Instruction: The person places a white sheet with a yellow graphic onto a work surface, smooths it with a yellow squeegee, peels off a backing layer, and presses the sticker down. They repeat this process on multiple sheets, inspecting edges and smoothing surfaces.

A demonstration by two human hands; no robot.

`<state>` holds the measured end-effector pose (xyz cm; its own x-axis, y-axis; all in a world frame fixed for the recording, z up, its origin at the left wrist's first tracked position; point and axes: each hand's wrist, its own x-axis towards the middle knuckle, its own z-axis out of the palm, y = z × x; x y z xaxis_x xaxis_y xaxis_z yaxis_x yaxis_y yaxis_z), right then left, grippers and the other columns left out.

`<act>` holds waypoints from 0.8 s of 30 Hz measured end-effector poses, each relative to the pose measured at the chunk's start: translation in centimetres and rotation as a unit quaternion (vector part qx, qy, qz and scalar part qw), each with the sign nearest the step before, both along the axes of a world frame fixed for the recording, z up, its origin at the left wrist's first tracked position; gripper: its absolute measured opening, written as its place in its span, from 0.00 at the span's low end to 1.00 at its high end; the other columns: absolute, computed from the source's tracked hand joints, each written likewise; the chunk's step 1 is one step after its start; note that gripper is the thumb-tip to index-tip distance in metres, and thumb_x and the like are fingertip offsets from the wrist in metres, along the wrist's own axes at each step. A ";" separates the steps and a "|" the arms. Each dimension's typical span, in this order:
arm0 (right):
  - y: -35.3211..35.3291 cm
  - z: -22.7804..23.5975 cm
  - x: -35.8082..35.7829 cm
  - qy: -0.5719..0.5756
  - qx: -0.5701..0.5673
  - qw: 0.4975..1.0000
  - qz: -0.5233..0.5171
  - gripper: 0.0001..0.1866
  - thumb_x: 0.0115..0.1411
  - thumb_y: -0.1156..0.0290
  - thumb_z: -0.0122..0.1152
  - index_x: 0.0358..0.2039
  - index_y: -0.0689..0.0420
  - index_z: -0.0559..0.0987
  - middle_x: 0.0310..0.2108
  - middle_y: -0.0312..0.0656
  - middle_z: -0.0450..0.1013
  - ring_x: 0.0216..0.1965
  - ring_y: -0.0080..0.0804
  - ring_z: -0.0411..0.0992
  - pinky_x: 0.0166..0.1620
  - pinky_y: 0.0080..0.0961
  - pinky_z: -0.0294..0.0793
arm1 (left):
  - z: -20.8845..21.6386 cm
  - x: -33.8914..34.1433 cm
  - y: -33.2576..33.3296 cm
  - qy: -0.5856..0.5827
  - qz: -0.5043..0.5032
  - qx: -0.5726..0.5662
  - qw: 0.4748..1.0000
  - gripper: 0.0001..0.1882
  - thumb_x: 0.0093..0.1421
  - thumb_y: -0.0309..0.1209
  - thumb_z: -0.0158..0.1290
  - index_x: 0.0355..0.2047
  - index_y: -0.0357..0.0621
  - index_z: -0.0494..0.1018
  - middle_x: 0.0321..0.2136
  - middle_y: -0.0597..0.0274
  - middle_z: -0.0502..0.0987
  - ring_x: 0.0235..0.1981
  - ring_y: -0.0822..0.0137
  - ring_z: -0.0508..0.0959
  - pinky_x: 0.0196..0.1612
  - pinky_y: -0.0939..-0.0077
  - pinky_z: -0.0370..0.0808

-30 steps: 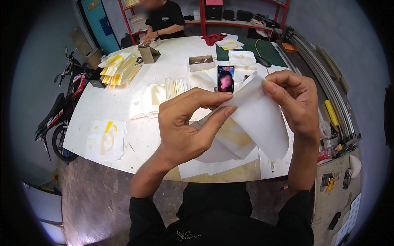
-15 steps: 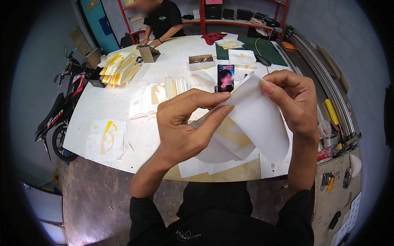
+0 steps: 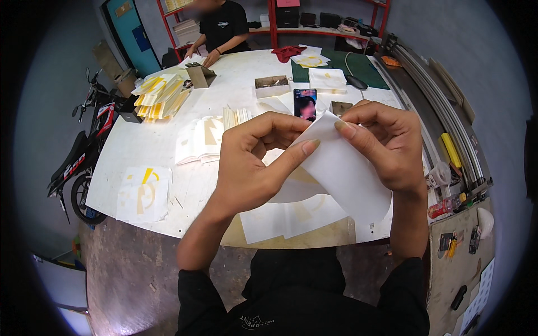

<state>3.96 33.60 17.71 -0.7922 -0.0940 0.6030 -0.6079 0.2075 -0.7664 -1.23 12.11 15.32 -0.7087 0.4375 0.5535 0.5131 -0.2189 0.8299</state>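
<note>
A white paper sheet (image 3: 353, 182) hangs curled between my two hands, raised above the near part of the table. My left hand (image 3: 260, 159) pinches its upper left edge between thumb and fingers. Close beside it, my right hand (image 3: 386, 145) pinches the top corner, thumb in front. Below the raised sheet, white sheets with tan printed shapes (image 3: 314, 215) lie at the table's near edge; the raised sheet and my left hand partly cover them. Just beyond my hands stands a phone (image 3: 305, 105) with its screen lit.
Stacks of white and yellow sheets (image 3: 159, 98) stand at the far left, a single printed sheet (image 3: 144, 193) nearer. An open box (image 3: 272, 87) and a green cutting mat (image 3: 358, 70) lie farther back. A co-worker (image 3: 221, 31) stands across the white table (image 3: 112, 162). A motorcycle (image 3: 92, 151) is left.
My right hand has moved left and slightly down, closer to my left hand, and the sheet's top has come with it. The co-worker across the table now handles something white.
</note>
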 end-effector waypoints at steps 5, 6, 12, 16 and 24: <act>0.0 0.1 0.3 -0.011 -0.016 1.000 0.005 0.07 0.64 0.77 0.65 0.39 0.68 0.84 0.35 0.46 0.81 0.37 0.25 0.78 0.43 0.23 0.76 | -0.6 0.8 0.1 0.157 0.104 -0.010 0.982 0.16 0.57 0.15 0.65 0.46 0.30 0.80 0.38 0.51 0.83 0.39 0.68 0.83 0.45 0.76 0.80; 0.0 0.1 0.3 -0.009 -0.015 1.000 0.005 0.07 0.64 0.77 0.65 0.40 0.68 0.84 0.35 0.46 0.81 0.37 0.26 0.78 0.43 0.23 0.76 | -0.7 0.8 0.0 0.186 0.115 -0.014 0.976 0.16 0.56 0.14 0.65 0.46 0.30 0.81 0.37 0.51 0.84 0.38 0.68 0.83 0.44 0.77 0.80; 0.1 0.0 0.5 -0.020 -0.031 0.999 0.014 0.08 0.64 0.77 0.65 0.41 0.68 0.83 0.36 0.46 0.81 0.37 0.26 0.78 0.43 0.24 0.77 | -0.7 0.6 -0.2 0.224 0.112 -0.029 0.968 0.17 0.56 0.14 0.65 0.47 0.30 0.80 0.35 0.50 0.84 0.37 0.68 0.83 0.43 0.78 0.79; 0.0 -0.3 0.3 0.001 -0.019 1.000 0.014 0.07 0.63 0.78 0.65 0.39 0.68 0.83 0.36 0.46 0.81 0.38 0.27 0.78 0.44 0.26 0.77 | -0.2 1.1 0.2 0.087 0.055 0.007 0.995 0.22 0.59 0.16 0.63 0.54 0.29 0.75 0.36 0.50 0.83 0.38 0.67 0.84 0.43 0.76 0.80; -0.6 -0.5 0.3 0.087 0.059 0.994 0.008 0.05 0.60 0.78 0.65 0.36 0.66 0.84 0.32 0.46 0.82 0.35 0.30 0.80 0.42 0.26 0.77 | 1.1 0.6 0.6 0.047 0.003 0.023 0.999 0.21 0.59 0.18 0.64 0.53 0.29 0.75 0.35 0.53 0.83 0.38 0.69 0.84 0.42 0.78 0.82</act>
